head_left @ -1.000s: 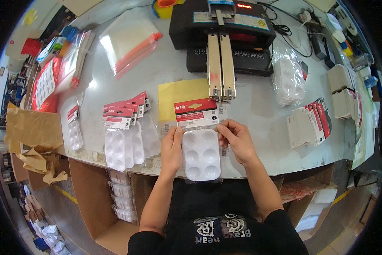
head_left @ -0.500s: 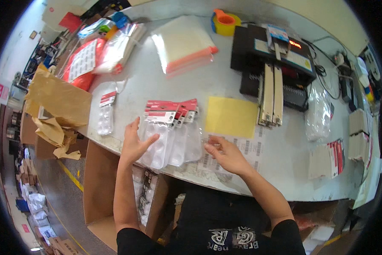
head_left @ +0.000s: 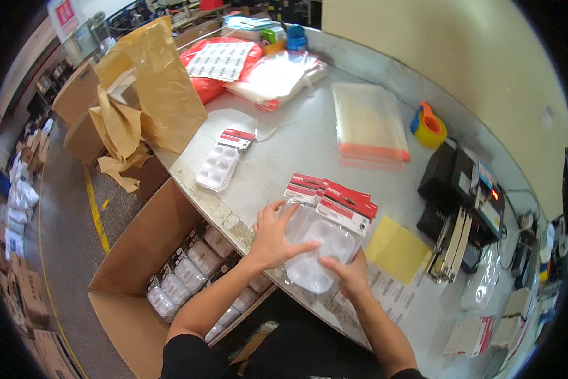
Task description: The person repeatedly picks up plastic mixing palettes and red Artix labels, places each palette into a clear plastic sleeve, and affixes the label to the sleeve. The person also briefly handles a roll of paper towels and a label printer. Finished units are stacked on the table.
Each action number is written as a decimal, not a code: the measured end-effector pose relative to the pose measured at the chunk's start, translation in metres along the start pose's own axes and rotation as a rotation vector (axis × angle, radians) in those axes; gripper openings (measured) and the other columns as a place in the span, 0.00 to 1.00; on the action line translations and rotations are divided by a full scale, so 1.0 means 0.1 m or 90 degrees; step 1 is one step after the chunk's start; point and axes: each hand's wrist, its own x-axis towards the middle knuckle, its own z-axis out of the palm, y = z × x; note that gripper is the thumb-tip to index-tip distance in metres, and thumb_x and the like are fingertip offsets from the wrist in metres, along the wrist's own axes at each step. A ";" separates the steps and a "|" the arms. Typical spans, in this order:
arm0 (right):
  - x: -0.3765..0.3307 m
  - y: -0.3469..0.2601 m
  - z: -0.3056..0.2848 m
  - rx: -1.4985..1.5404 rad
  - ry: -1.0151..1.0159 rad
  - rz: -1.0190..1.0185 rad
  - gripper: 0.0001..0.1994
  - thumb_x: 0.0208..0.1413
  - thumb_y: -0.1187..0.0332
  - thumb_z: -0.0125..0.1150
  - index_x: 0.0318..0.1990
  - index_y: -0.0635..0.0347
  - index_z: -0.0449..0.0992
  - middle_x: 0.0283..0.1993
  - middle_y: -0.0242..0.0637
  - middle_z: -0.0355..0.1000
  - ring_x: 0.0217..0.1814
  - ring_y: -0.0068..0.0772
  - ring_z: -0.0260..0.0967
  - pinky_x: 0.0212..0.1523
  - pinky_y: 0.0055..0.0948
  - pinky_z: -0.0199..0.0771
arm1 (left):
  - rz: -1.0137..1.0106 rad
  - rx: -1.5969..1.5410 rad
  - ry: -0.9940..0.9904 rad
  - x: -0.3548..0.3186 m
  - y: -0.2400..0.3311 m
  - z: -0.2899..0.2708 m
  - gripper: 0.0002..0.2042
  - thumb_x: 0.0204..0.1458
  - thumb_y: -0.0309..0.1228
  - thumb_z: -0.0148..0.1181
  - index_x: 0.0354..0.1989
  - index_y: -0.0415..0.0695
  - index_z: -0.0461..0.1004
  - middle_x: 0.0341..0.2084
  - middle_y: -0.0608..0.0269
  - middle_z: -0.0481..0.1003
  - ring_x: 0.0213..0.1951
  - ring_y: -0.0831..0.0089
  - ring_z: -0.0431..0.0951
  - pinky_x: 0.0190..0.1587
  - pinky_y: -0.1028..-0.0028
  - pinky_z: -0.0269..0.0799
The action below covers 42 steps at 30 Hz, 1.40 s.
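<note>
A stack of bagged white palettes (head_left: 319,256) with round wells and red-and-white header cards is between my hands at the table's front edge. My left hand (head_left: 272,240) grips its left side, fingers along the edge and thumb over the top palette. From the right, my right hand (head_left: 351,273) holds it with the thumb on the front; its other fingers are hidden behind. The header cards (head_left: 344,208) fan out unevenly, pointing away from me. Another bagged palette (head_left: 219,165) lies apart, farther left on the table.
Below the table's left edge stands an open cardboard box (head_left: 126,284) holding several packed items. A yellow sheet (head_left: 394,249) lies right of my hands, over a label sheet (head_left: 385,294). Farther back are clear bags (head_left: 369,120), a tape roll (head_left: 428,129) and a black machine (head_left: 470,183).
My hands have closed on the palettes, which were lying between them, and tipped the stack up. The view has swung left, showing more of the box.
</note>
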 end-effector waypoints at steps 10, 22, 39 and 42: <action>0.19 -0.05 -0.22 -0.157 -0.223 0.054 0.40 0.28 0.68 0.81 0.53 0.65 0.66 0.51 0.42 0.70 0.54 0.34 0.68 0.55 0.36 0.69 | 0.306 -0.203 0.076 0.01 -0.01 -0.28 0.65 0.28 0.51 0.76 0.68 0.38 0.32 0.64 0.40 0.51 0.64 0.50 0.55 0.65 0.61 0.51; 0.55 0.07 0.32 -0.310 -0.312 -0.121 0.45 0.30 0.65 0.79 0.60 0.62 0.60 0.57 0.41 0.66 0.60 0.36 0.62 0.61 0.40 0.61 | 0.148 -0.532 0.119 -0.02 -0.46 -0.18 0.63 0.25 0.42 0.80 0.67 0.36 0.37 0.60 0.46 0.54 0.61 0.59 0.58 0.62 0.64 0.54; -1.87 0.18 -0.43 -0.573 0.012 -0.359 0.07 0.52 0.66 0.63 0.38 0.54 0.78 0.31 0.30 0.76 0.31 0.32 0.72 0.33 0.28 0.70 | 0.179 0.006 0.156 -0.67 0.32 -0.88 0.23 0.56 0.38 0.56 0.52 0.31 0.67 0.48 0.37 0.70 0.49 0.52 0.72 0.52 0.64 0.68; -3.02 0.40 -0.74 -0.849 0.176 -0.034 0.26 0.56 0.52 0.56 0.57 0.55 0.65 0.56 0.42 0.64 0.59 0.37 0.60 0.48 0.43 0.64 | 0.353 -0.055 -0.074 -0.90 0.74 -0.28 0.23 0.56 0.40 0.55 0.55 0.35 0.65 0.49 0.35 0.69 0.50 0.50 0.71 0.52 0.62 0.67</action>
